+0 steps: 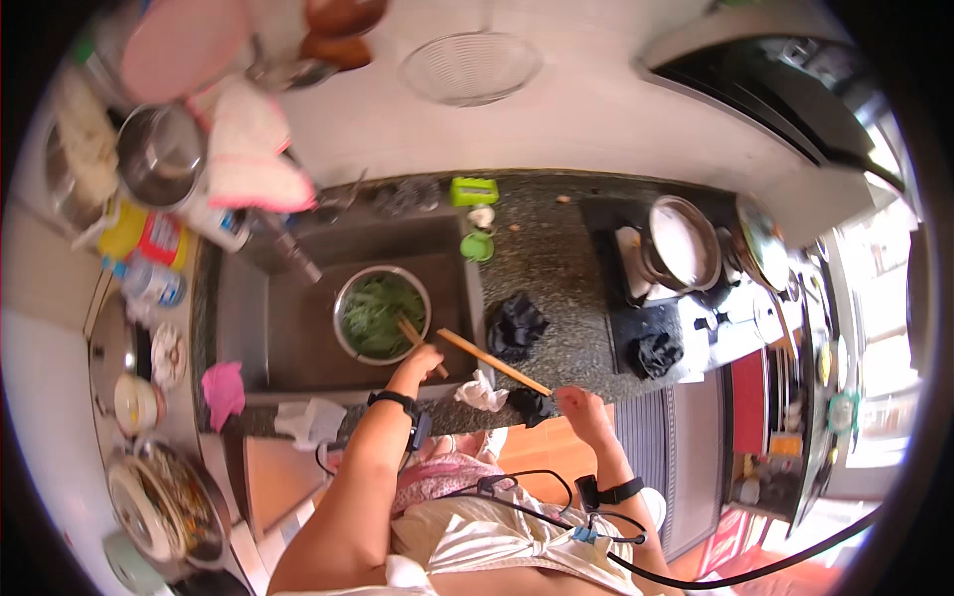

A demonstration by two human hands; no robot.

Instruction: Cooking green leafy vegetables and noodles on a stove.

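Note:
My left hand (pixel 425 361) grips a pair of chopsticks (pixel 408 332), whose tips are in the leafy greens (pixel 378 307). The greens fill a round metal bowl (pixel 339 320) standing in the stainless steel sink (pixel 298 372). To the right, my right hand (pixel 580 406) is over the counter's front edge, its fingers curled. Close to its fingertips is one end of a long, flat wooden stick (pixel 496 363), which slants up left across the sink's right rim. Whether the fingers touch it is not clear.
A black plastic bag (pixel 516 326) and a crumpled white tissue (pixel 481 392) lie right of the sink. Farther right, a metal pot (pixel 682 246) sits on the gas stove (pixel 618 328). The faucet (pixel 287 246) reaches over the sink's left side. A pink cloth (pixel 223 395) lies at the left corner.

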